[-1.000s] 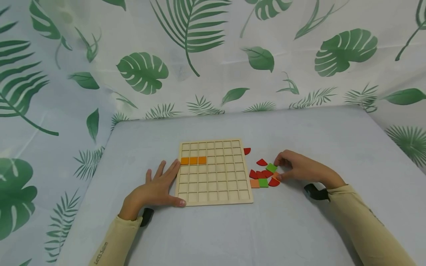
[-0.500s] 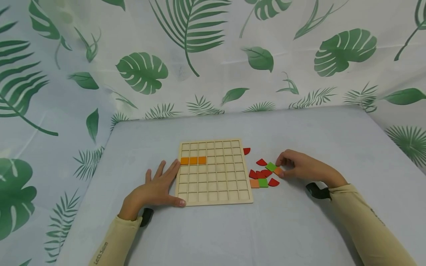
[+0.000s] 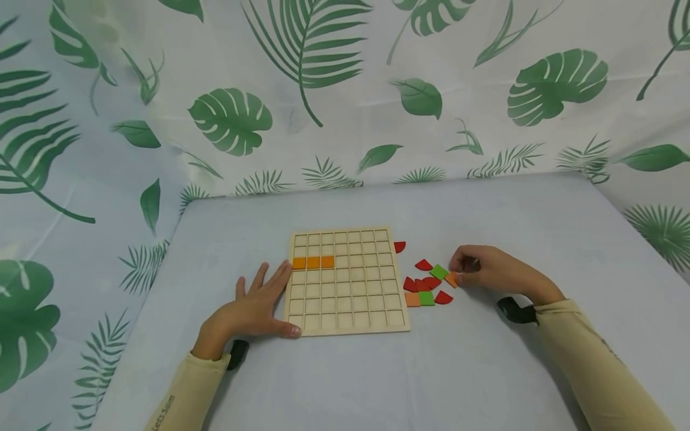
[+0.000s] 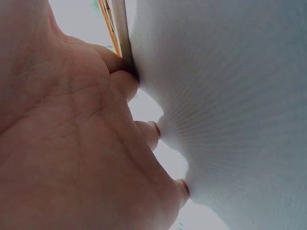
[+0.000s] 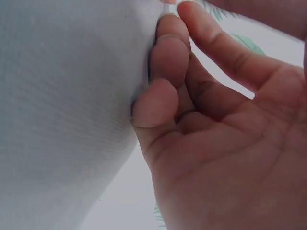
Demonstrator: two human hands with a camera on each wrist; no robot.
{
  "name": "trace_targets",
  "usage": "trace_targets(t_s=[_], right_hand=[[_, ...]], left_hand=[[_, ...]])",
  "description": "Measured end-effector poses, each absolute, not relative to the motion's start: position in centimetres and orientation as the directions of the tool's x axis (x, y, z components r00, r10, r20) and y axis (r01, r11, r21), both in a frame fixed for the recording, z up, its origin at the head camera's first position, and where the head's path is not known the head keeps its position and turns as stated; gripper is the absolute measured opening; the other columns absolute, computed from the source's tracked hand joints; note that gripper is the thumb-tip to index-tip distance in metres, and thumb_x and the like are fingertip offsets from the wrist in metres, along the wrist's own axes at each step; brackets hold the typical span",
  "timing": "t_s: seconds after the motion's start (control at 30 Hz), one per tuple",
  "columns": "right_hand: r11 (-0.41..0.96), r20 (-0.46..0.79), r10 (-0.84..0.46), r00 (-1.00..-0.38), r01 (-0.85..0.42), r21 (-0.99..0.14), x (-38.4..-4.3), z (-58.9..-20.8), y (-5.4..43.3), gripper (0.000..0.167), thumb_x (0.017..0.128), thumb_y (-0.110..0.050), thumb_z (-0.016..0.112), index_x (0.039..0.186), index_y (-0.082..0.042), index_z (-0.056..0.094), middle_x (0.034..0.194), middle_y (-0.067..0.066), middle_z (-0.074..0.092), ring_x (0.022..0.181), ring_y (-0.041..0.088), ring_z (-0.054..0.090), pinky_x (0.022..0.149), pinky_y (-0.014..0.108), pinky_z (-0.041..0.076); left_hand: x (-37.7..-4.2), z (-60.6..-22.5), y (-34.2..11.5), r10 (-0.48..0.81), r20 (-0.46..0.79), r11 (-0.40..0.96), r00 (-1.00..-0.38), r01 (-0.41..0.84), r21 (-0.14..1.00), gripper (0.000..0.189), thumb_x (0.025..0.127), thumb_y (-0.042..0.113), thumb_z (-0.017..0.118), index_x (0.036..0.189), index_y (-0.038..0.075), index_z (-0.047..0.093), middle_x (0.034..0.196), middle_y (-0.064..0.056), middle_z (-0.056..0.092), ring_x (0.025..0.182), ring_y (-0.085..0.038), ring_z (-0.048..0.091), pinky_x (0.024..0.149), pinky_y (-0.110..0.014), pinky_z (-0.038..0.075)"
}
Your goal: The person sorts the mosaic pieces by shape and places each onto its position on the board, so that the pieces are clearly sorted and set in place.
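Observation:
A wooden grid board lies flat on the table, with three orange tiles in a row at the left of its third row. My left hand rests with spread fingers along the board's left edge, thumb at the near left corner. In the left wrist view, fingertips touch the side of the board. My right hand pinches a light orange square tile between thumb and forefinger; its other fingers are curled against the tablecloth. A green square tile lies close beside that tile.
Several red quarter-round pieces are scattered right of the board, one of them a red piece by its upper right edge. Another orange square and green square sit side by side near its lower right. Leaf-printed cloth hangs behind the table.
My right hand has drawn slightly right, and the light orange tile has slid up and right, away from the red piece it overlapped. My left hand stays at the board.

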State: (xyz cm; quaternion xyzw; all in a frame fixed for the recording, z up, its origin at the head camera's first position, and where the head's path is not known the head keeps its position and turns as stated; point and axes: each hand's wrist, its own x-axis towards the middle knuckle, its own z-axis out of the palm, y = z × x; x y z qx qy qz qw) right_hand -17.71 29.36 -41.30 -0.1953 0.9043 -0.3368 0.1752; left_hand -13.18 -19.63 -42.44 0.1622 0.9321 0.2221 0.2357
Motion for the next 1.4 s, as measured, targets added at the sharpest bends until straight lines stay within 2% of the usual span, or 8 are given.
trace_targets(t_s=[0.2,0.6,1.0,1.2,1.4], right_hand=[[0.689,-0.185,-0.502,-0.845,-0.261,-0.676,-17.6,-41.2,29.5,0.026,0.094,-0.012,0.084,0.114,-0.006,0.068,0.106,0.001,0.063,0.100,0.023,0.055,0.084,0.029,0.050],[0.681,-0.190,-0.504,-0.842,-0.253,-0.687,-17.6,-41.0,29.4,0.019,0.094,-0.007,0.082,0.104,-0.010,0.066,0.098,-0.001,0.063,0.097,0.023,0.056,0.080,0.029,0.050],[0.645,-0.230,-0.480,-0.847,-0.163,-0.746,-18.2,-41.2,30.4,0.009,0.098,-0.004,0.073,0.107,-0.007,0.073,0.099,0.003,0.071,0.094,0.024,0.062,0.081,0.030,0.053],[0.651,-0.254,-0.453,-0.855,-0.122,-0.750,-18.4,-41.1,30.4,0.014,0.102,-0.009,0.071,0.115,-0.004,0.075,0.105,0.002,0.073,0.098,0.022,0.062,0.083,0.029,0.054],[0.645,-0.248,-0.436,-0.865,-0.108,-0.757,-18.4,-41.0,30.3,0.015,0.102,-0.006,0.070,0.116,-0.003,0.076,0.105,0.004,0.072,0.096,0.021,0.062,0.081,0.029,0.055]], left_hand=[[-13.1,-42.3,-19.6,0.406,-0.364,0.848,-0.838,0.197,0.492,0.136,0.081,0.060,0.089,0.173,0.007,0.004,0.180,-0.011,0.001,0.161,-0.044,-0.014,0.116,-0.077,-0.011],[-13.1,-42.4,-19.7,0.407,-0.356,0.850,-0.841,0.206,0.484,0.136,0.081,0.059,0.090,0.173,0.007,0.005,0.180,-0.011,0.002,0.161,-0.045,-0.013,0.115,-0.079,-0.010],[-13.2,-42.6,-19.7,0.411,-0.357,0.848,-0.838,0.208,0.488,0.136,0.081,0.060,0.089,0.173,0.006,0.005,0.180,-0.011,0.001,0.161,-0.045,-0.014,0.116,-0.078,-0.011],[-13.3,-42.7,-19.8,0.418,-0.354,0.841,-0.837,0.209,0.499,0.135,0.081,0.059,0.089,0.173,0.006,0.004,0.180,-0.011,0.001,0.161,-0.044,-0.015,0.116,-0.078,-0.011],[-13.3,-42.7,-19.8,0.417,-0.357,0.839,-0.836,0.203,0.505,0.136,0.081,0.060,0.089,0.173,0.007,0.004,0.180,-0.011,0.000,0.161,-0.043,-0.016,0.116,-0.077,-0.012]])
